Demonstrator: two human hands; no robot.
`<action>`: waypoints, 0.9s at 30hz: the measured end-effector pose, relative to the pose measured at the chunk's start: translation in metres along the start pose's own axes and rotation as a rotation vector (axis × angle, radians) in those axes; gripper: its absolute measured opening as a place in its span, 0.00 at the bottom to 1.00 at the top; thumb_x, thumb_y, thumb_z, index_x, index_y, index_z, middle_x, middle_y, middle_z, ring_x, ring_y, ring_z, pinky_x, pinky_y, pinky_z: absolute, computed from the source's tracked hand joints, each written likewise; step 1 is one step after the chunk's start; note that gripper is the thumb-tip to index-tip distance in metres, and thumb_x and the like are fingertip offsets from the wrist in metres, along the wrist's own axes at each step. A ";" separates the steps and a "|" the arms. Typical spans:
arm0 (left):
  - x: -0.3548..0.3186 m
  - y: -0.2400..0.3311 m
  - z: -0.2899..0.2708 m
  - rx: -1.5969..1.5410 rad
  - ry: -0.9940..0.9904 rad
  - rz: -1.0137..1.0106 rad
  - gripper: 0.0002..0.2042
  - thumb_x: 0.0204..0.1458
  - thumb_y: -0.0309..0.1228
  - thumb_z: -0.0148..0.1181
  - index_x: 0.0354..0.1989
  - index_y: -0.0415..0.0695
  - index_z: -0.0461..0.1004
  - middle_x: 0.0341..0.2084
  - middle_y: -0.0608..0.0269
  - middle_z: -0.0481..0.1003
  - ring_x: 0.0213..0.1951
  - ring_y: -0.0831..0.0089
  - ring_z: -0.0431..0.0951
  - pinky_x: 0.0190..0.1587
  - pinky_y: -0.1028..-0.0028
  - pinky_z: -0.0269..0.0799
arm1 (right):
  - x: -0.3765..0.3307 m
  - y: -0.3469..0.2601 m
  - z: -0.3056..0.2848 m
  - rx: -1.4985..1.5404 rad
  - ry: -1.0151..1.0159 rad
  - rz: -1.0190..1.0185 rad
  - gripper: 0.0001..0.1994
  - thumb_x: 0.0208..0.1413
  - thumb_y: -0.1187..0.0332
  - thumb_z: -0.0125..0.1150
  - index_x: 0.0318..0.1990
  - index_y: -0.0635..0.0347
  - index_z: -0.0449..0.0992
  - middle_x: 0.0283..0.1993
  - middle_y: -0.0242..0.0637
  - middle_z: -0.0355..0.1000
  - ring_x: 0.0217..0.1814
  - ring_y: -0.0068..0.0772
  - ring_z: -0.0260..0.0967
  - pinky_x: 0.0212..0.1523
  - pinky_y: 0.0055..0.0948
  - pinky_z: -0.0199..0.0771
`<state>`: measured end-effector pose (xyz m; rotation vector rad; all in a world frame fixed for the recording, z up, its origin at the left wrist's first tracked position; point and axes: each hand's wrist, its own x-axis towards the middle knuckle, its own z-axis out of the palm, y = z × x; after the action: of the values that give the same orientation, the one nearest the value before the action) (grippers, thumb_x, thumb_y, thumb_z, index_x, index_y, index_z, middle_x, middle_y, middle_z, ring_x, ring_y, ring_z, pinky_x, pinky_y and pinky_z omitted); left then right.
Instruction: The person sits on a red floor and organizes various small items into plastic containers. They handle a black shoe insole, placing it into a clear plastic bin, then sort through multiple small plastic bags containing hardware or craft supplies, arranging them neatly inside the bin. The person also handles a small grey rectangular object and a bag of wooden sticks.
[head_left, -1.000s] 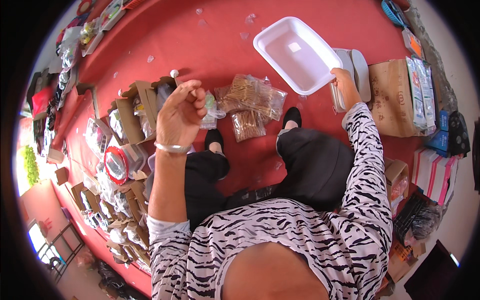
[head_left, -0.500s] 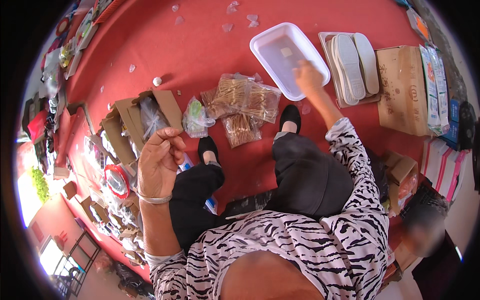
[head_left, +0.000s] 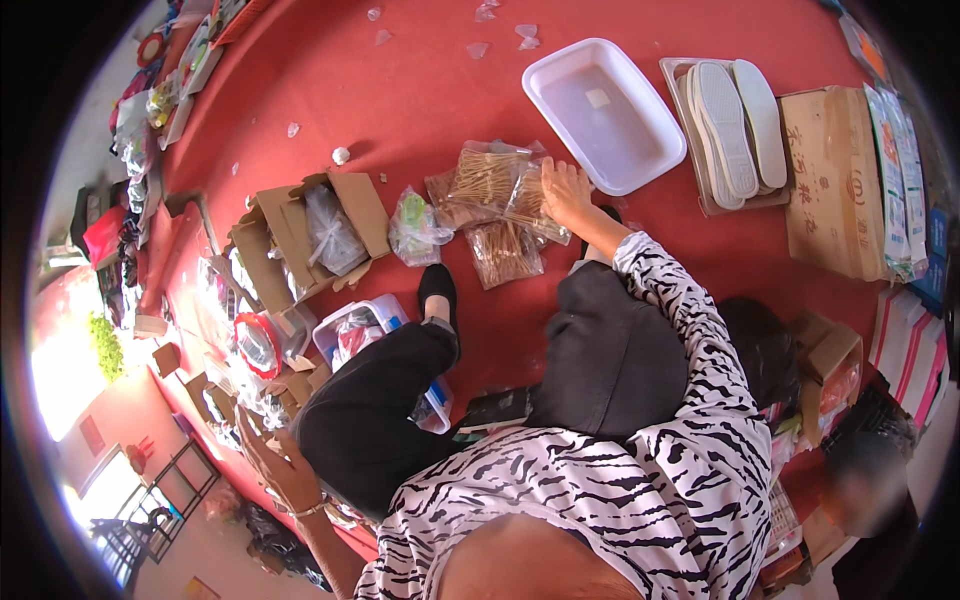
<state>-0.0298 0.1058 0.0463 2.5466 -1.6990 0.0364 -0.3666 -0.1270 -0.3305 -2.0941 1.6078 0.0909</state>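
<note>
only one view is given here, a wide fisheye worn on the head, and the scene is looked down on steeply from above the person's own chest. the striped top and dark trouser legs are seen at the bottom, close to the lens, while the red floor [head_left: 330, 90] is spread out further off toward the top. edges are bent hard near the dark round rim, so the cardboard boxes at the sides are curved. the right hand [head_left: 565, 190] is caught near the middle, well inside the sharp part, and the left hand [head_left: 275, 465] is pushed out low left, near the rim. no second view is supplied, so nothing is shared.
</note>
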 end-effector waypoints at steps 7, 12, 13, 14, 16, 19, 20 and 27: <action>0.046 -0.001 0.043 -0.459 -0.067 -0.170 0.27 0.57 0.33 0.44 0.65 0.47 0.45 0.61 0.47 0.53 0.58 0.56 0.61 0.57 0.62 0.58 | -0.015 0.043 -0.034 0.609 -0.057 0.063 0.20 0.33 0.60 0.71 0.31 0.66 0.75 0.29 0.45 0.73 0.33 0.39 0.72 0.37 0.32 0.69; 0.068 0.003 0.060 -0.466 -0.447 -0.025 0.31 0.55 0.34 0.47 0.66 0.49 0.43 0.62 0.50 0.51 0.55 0.57 0.64 0.55 0.63 0.60 | -0.009 0.096 -0.127 1.217 0.249 0.258 0.21 0.39 0.66 0.69 0.42 0.65 0.73 0.36 0.35 0.74 0.36 0.25 0.71 0.42 0.26 0.70; 0.065 0.005 0.054 -0.450 -0.473 -0.002 0.30 0.55 0.34 0.47 0.66 0.49 0.43 0.61 0.49 0.52 0.54 0.58 0.64 0.54 0.64 0.61 | 0.002 0.111 -0.137 1.228 0.249 0.210 0.22 0.40 0.66 0.69 0.44 0.64 0.73 0.38 0.35 0.74 0.37 0.26 0.71 0.43 0.26 0.70; 0.074 0.010 0.060 -0.481 -0.497 -0.019 0.30 0.55 0.33 0.47 0.66 0.50 0.44 0.61 0.48 0.53 0.53 0.59 0.65 0.53 0.64 0.62 | 0.010 0.143 -0.138 1.164 0.262 0.219 0.21 0.41 0.67 0.68 0.45 0.64 0.72 0.38 0.35 0.74 0.37 0.26 0.71 0.43 0.26 0.70; 0.075 0.012 0.059 -0.512 -0.521 -0.119 0.30 0.55 0.32 0.47 0.66 0.50 0.44 0.59 0.46 0.55 0.51 0.61 0.67 0.52 0.66 0.64 | 0.019 0.155 -0.145 1.235 0.204 0.240 0.19 0.42 0.68 0.67 0.44 0.63 0.73 0.37 0.36 0.74 0.38 0.25 0.71 0.42 0.26 0.70; 0.075 0.005 0.065 -0.464 -0.514 -0.081 0.30 0.55 0.30 0.47 0.66 0.51 0.44 0.57 0.45 0.58 0.48 0.63 0.70 0.49 0.67 0.66 | 0.040 0.171 -0.112 1.103 0.079 0.281 0.19 0.40 0.65 0.67 0.42 0.63 0.74 0.37 0.38 0.74 0.38 0.26 0.71 0.42 0.26 0.70; 0.076 0.001 0.066 -0.449 -0.514 -0.060 0.30 0.55 0.29 0.47 0.66 0.50 0.44 0.56 0.45 0.60 0.45 0.64 0.71 0.48 0.68 0.67 | 0.053 0.177 -0.089 0.913 -0.068 0.318 0.20 0.42 0.66 0.67 0.44 0.65 0.72 0.40 0.40 0.73 0.43 0.32 0.70 0.46 0.31 0.67; 0.077 0.000 0.070 -0.420 -0.496 -0.058 0.33 0.50 0.24 0.46 0.66 0.48 0.44 0.51 0.44 0.64 0.39 0.70 0.71 0.46 0.71 0.67 | 0.061 0.168 -0.050 0.110 0.164 0.497 0.38 0.38 0.55 0.68 0.59 0.55 0.59 0.59 0.51 0.59 0.60 0.48 0.59 0.56 0.42 0.62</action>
<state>-0.0016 0.0295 -0.0188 2.3942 -1.5417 -0.9204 -0.5148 -0.2328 -0.3646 -1.6151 2.1501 -0.0033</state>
